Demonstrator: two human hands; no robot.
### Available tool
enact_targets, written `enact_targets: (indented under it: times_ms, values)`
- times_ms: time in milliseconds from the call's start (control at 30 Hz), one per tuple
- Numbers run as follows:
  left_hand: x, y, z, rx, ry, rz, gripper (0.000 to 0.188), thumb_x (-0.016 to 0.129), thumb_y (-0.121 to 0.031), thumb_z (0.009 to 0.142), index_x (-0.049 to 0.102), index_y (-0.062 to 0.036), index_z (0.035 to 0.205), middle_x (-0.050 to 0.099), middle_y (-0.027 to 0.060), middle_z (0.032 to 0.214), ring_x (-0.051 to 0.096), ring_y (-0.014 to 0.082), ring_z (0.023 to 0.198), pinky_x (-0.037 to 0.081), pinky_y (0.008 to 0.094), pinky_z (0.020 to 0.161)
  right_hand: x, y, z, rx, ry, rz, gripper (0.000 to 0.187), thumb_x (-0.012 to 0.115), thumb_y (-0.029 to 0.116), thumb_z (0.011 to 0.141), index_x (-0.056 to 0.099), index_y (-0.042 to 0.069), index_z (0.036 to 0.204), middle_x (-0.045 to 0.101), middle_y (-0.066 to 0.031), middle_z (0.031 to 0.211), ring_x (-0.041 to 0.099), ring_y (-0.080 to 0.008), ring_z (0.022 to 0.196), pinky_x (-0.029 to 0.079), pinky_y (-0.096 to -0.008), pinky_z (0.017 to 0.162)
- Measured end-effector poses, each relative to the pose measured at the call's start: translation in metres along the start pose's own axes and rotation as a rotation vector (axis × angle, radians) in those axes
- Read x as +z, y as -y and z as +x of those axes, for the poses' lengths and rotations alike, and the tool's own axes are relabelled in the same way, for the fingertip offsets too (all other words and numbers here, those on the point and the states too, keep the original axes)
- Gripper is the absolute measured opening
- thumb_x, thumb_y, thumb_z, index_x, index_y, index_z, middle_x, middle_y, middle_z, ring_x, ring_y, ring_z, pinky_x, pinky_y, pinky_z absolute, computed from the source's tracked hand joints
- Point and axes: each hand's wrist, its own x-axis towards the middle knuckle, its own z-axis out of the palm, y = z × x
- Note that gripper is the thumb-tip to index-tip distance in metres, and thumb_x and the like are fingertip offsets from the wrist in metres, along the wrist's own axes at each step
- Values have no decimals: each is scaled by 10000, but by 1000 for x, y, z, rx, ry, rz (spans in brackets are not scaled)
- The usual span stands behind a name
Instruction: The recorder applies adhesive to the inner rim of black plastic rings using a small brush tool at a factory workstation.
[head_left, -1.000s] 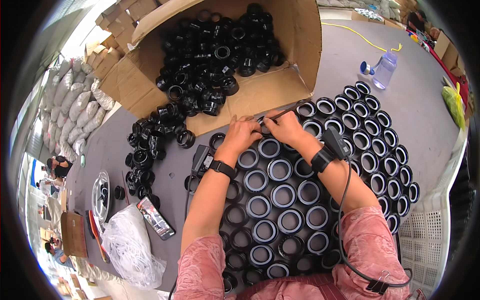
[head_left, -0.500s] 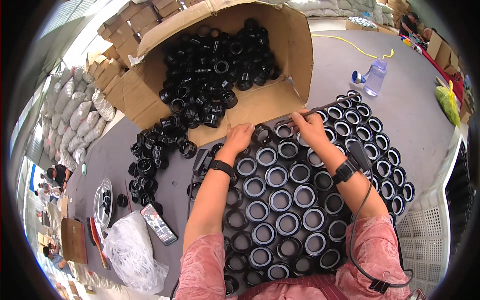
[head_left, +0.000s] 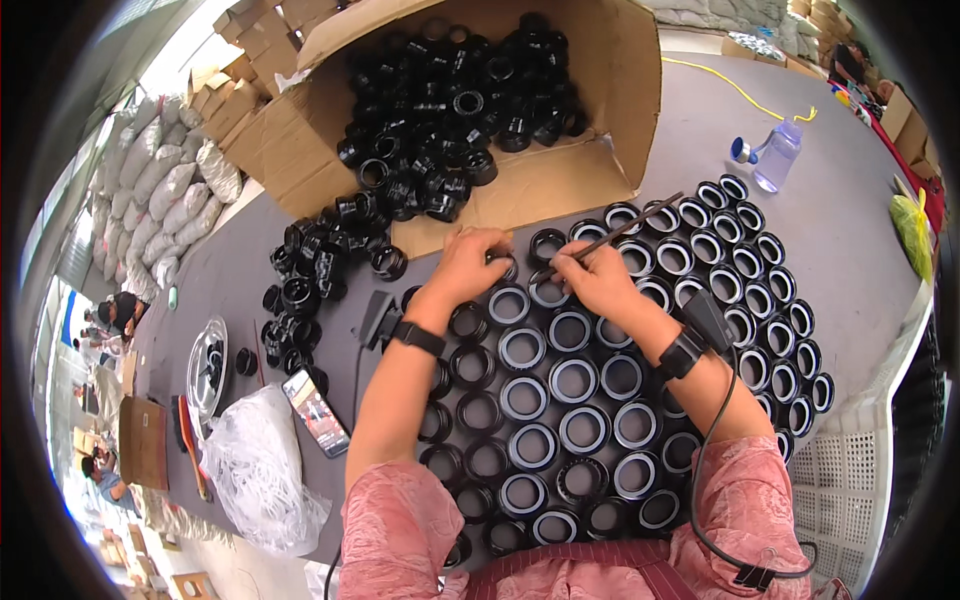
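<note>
Black ring-shaped parts (head_left: 573,381) stand in rows on the grey table, many with a pale grey ring at the top and some plain black. My right hand (head_left: 603,283) is closed on a thin dark stick (head_left: 640,217), which slants up to the right across the far rows. The stick's lower end lies over a ring at the far side. My left hand (head_left: 470,264) curls its fingers around a black ring (head_left: 507,270) at the far left of the rows, just left of the stick's lower end. Its fingertips are partly hidden.
Beyond the rows a cardboard box (head_left: 600,190) lies on its side, black parts spilling out to the left. A clear plastic bag (head_left: 255,470), phone (head_left: 316,413) and clear tray (head_left: 207,375) are at left. A water bottle (head_left: 778,155) stands far right; a white crate (head_left: 840,490) is near right.
My right hand has come nearer and to the left with the stick, whose lower end is now beside my left hand. My left hand has closed around a ring. The view has shifted slightly.
</note>
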Motion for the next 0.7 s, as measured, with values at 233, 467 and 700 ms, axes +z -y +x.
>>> enact_targets:
  times_ms: [233,467,700]
  values:
    - [-14,-16,-78,89,152,225,326,789,-268,676,702,-158,970,618,53,1113,490,283,1184,239,570,1109,43,6,-12,0,113,-67,264,623,215,900,691,-39,883,679,-168,713,682,-253,647,516,-349,623]
    - [7,-14,-93,38,19,293,264,789,-240,716,706,-148,949,643,34,1085,529,254,1145,246,609,1111,53,2,-16,16,87,-54,272,631,206,894,688,-60,876,672,-169,716,673,-259,629,505,-357,607]
    - [5,-16,-89,35,33,294,227,792,-279,728,719,-139,892,684,31,1050,559,233,1131,235,634,1102,55,6,-15,-5,126,-48,255,616,191,883,685,-54,875,673,-179,718,681,-290,649,520,-364,624]
